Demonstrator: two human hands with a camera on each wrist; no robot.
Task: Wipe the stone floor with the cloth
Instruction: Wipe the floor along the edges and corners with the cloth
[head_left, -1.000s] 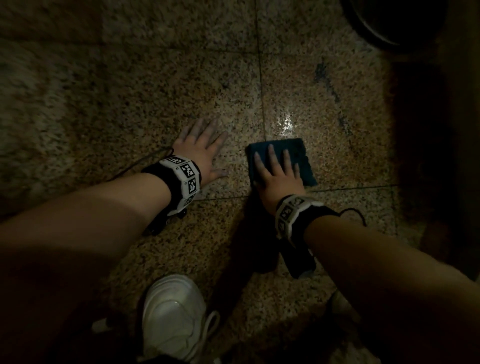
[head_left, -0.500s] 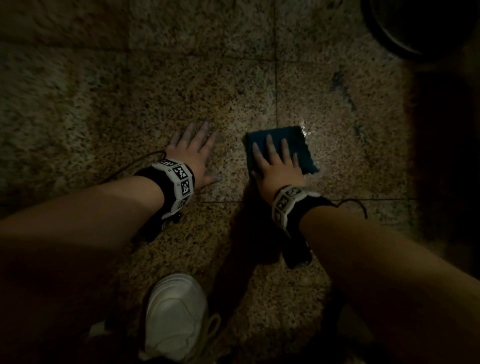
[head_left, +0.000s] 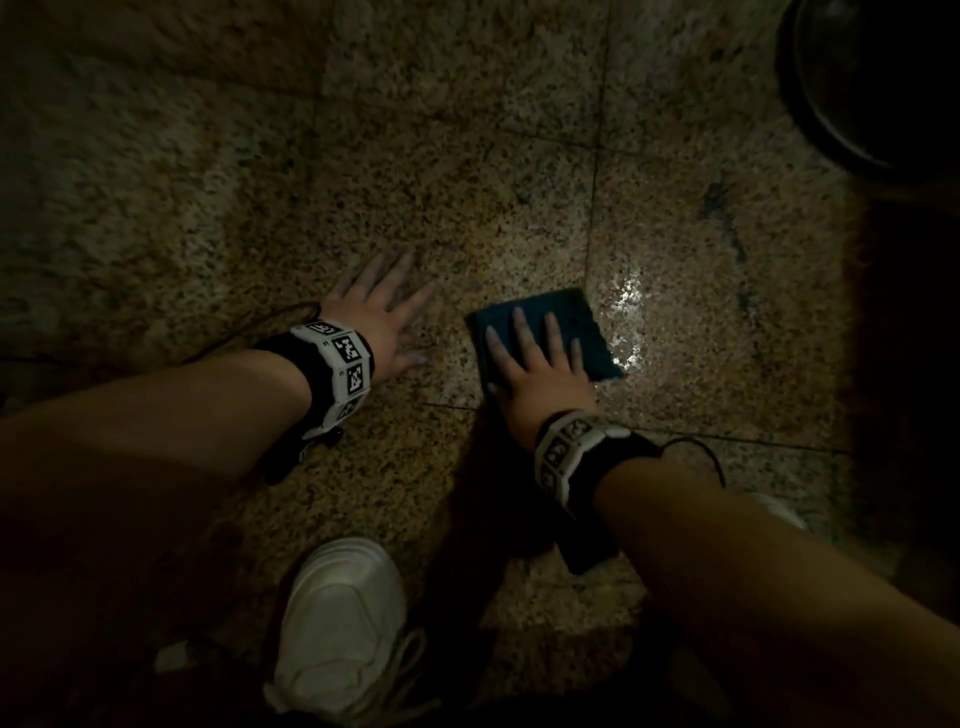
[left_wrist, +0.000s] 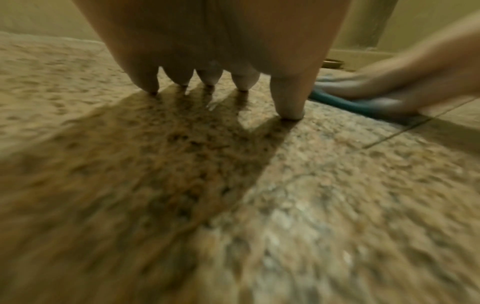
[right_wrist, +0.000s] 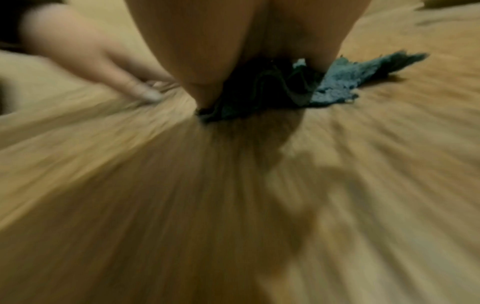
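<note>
Fingers (head_left: 522, 332) of the right hand (head_left: 540, 374) are lying straight, pressing the soft, floppy cloth (head_left: 576, 322) mid-frame; left hand (head_left: 382, 317) is bracing flat on the stone floor (head_left: 467, 182).

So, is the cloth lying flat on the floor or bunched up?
Flat. The cloth lies as a neat rectangle on the stone floor, under the straight fingers of the right hand.

Below me I see a white laced sneaker (head_left: 340, 621), toe pointing up the frame. At the top right corner I make out the curved rim of a dark round vessel (head_left: 810, 98), mostly lost in shadow, well apart from the sneaker.
</note>
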